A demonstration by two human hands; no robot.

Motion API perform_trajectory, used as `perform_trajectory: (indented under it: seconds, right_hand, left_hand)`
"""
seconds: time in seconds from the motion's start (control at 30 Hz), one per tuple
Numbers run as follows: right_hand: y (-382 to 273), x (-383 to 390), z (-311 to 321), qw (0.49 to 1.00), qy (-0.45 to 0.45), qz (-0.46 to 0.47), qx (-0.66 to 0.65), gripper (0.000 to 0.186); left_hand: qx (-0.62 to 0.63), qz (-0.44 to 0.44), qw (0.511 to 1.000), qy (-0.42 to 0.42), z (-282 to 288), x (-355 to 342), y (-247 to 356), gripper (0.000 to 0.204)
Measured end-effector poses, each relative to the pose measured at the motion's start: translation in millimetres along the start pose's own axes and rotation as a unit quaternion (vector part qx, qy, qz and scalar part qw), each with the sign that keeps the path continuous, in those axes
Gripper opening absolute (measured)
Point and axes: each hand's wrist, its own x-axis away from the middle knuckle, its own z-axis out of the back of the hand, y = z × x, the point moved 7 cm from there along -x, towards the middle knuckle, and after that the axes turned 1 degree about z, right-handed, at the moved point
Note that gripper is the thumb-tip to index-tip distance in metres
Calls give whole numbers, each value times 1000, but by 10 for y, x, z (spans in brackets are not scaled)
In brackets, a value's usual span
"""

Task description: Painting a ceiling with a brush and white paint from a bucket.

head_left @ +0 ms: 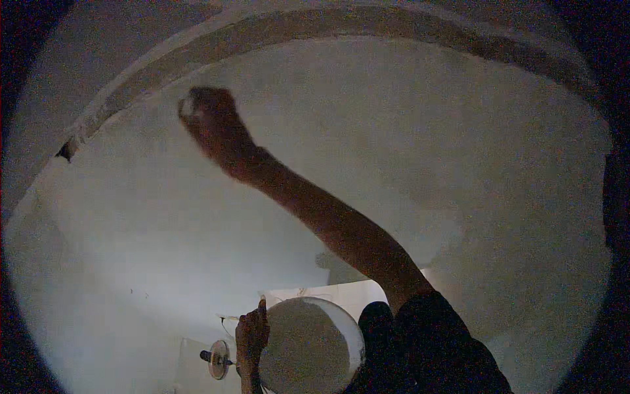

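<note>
My right arm reaches up and across to the upper left, the dark sleeve ending above the elbow. At its end my right hand (215, 128) is closed in front of the pale plastered surface, with a small whitish patch (190, 106) at its fingers. Dimness and blur hide what that patch is. Low in the view my left hand (251, 333) grips the left side of a round tub (354, 338), thumb pointing up by the rim. Inside the tub, a grey, smooth-looking mass fills most of the round opening; its pale inner wall shows on the right.
A broad pale plastered surface (367, 125) spreads across the view. Along its top runs a rough brownish band (295, 25), with a dark hole (65, 150) at its left end. A round fan (220, 359) is beside my left hand. A bright, light-coloured area (348, 293) lies behind the tub.
</note>
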Motion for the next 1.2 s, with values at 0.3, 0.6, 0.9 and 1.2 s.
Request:
perform_trajectory:
  seconds: [0.3,0.6,0.9,1.2]
  right_hand:
    - [1041,80,2990,895,116,-77,424,32]
    - [402,-179,1345,968,15,39,247,14]
    - [592,-90,2222,921,92,-123,357,27]
    - [663,642,2041,916,24,-135,376,29]
  left_hand:
    - [-2,-18,1000,14,147,31,78,60]
    - [-4,-4,1000,-17,80,21,36,60]
    - [-8,-19,999,32,19,45,-42,54]
    - [36,-54,996,68,-306,69,-200,57]
